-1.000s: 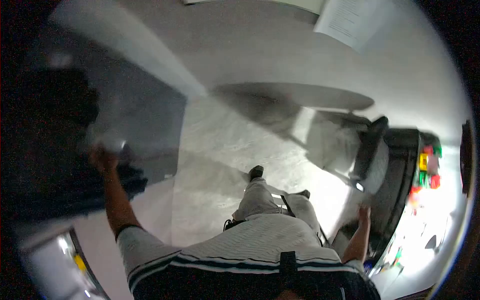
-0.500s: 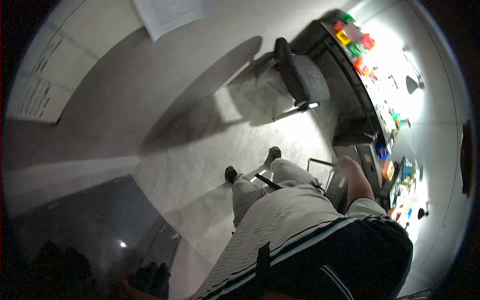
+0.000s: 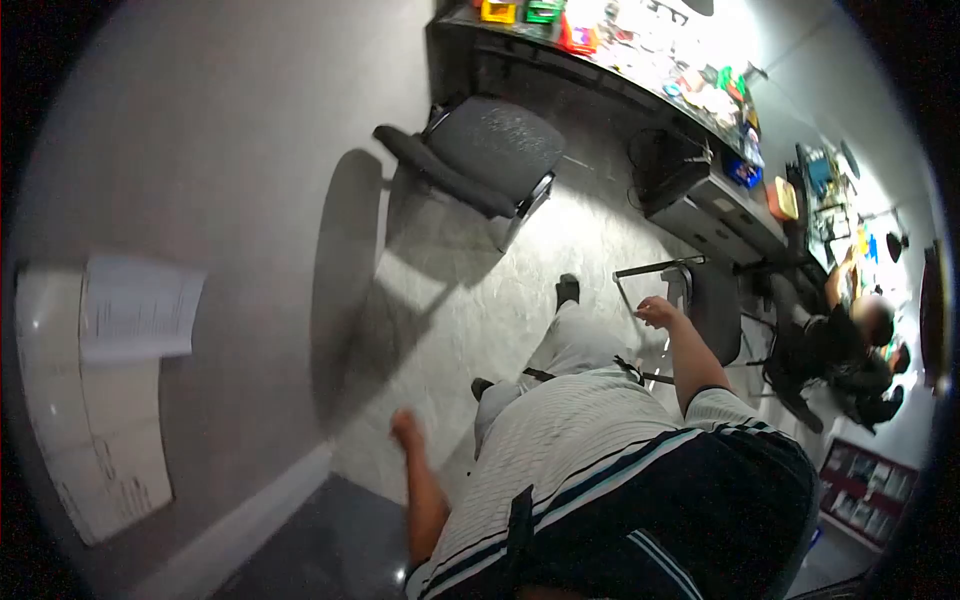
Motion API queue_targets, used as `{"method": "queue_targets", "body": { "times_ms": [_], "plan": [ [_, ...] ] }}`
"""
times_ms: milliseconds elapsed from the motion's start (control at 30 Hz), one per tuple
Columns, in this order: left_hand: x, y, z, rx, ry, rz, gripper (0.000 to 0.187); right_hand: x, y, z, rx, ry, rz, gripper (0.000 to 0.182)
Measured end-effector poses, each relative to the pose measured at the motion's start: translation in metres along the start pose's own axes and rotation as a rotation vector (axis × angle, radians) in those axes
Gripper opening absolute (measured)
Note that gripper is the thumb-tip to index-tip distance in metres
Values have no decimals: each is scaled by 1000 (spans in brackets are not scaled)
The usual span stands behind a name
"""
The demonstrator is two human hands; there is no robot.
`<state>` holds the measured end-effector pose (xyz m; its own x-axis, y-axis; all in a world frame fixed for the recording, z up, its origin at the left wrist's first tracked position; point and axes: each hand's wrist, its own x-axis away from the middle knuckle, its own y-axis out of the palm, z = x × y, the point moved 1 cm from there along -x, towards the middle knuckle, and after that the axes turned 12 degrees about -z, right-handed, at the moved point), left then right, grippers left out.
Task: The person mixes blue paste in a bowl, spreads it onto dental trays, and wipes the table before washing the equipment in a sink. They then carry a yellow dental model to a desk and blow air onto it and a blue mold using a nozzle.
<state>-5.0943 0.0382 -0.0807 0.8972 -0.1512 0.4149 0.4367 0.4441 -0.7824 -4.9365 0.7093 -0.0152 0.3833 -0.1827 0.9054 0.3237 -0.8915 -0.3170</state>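
Observation:
My right hand (image 3: 657, 312) hangs beside my right hip, nearest to the metal frame of a dark chair (image 3: 715, 310). Its fingers are loosely bent and apart, and I see nothing in them. On the other side my left hand (image 3: 407, 430) swings out over the floor near the wall. It is small and blurred, so its fingers do not show clearly, and no object shows in it. Between the hands are my striped shirt, light trousers and dark shoes.
A worn grey chair (image 3: 500, 150) stands ahead by a dark workbench (image 3: 600, 75) with colourful bins. A drawer cabinet (image 3: 730, 215) is under its right end. Seated people (image 3: 840, 345) work at another bench on the right. Papers (image 3: 140, 305) hang on the left wall.
My view has turned, so the chair and bench sit further left and the seated people have come into view. My left hand now shows clear of my body. My right hand has shifted slightly left.

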Motion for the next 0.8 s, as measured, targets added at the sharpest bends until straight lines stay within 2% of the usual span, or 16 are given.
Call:
{"method": "queue_targets", "body": {
  "times_ms": [33, 67, 100, 133, 167, 200, 233, 300, 367, 433, 533, 567, 633, 733, 800],
  "plan": [
    [-31, -7, 113, 186, 191, -199, 23, 1, -2, 13, -174, -8, -24, 37],
    [-63, 12, 188, 108, 467, -302, 27, -2, -7, 21, -210, 30, -27, 36],
    [-58, -3, 305, 403, 425, -358, 34, -6, -18, 26, -243, 64, -28, 36],
    [-73, 0, 377, 281, 630, -468, 42, -7, -30, 31, -306, 23, 14, 33],
    [-79, -1, 444, 176, 740, -541, 41, -16, -32, 36, -336, 13, 9, 33],
    [-93, 10, 493, 155, 868, -542, 39, -25, -54, 37, -386, -115, 128, 32],
    [-112, 28, 537, 142, 878, -546, 39, -32, -74, 39, -427, -237, 237, 31],
    [-148, 61, 594, 179, 782, -673, 38, -13, -105, 28, -542, -246, 269, 26],
    [-172, 80, 641, 149, 754, -689, 36, -7, -148, 26, -830, -321, 356, 23],
    [-198, 94, 696, 145, 738, -695, 36, -10, -176, 31, -941, -348, 370, 22],
    [-236, 99, 750, 133, 658, -657, 34, -18, -213, 31, -958, -357, 335, 24],
    [-258, 107, 764, 189, 706, -640, 32, -26, -224, 34, -966, -345, 326, 24],
    [-295, 117, 795, 240, 723, -642, 24, -41, -244, 37, -892, -241, 329, 25],
    [-362, 136, 860, 260, 725, -498, 20, -47, -265, 40, -749, -88, 416, 23],
    [-412, 159, 903, 270, 722, -419, 19, -50, -264, 44, -806, -22, 449, 26]
  ]
}}
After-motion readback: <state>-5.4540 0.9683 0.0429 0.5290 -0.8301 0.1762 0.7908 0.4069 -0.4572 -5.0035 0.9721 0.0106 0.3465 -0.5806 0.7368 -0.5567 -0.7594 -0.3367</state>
